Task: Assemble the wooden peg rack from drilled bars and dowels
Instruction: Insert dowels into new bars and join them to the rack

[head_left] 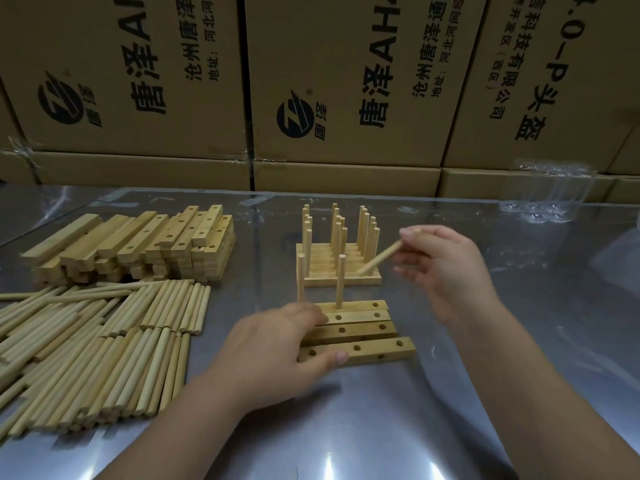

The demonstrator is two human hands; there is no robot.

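Several drilled wooden bars (360, 332) lie side by side on the table in front of me. Two dowels (340, 282) stand upright in the farthest bar. My left hand (277, 348) rests on the left ends of the bars, its thumb against the nearest bar (381, 351). Up and to the right, my right hand (440, 268) pinches a loose dowel (379, 259) that slants down to the left above the bars. A finished group of bars full of upright pegs (337, 251) stands just behind.
A stack of drilled bars (138, 244) sits at the left rear, with a heap of loose dowels (97, 344) in front of it. Cardboard boxes (346, 81) wall off the back. Clear plastic packaging (547, 192) lies at the right rear on the shiny table (519, 341).
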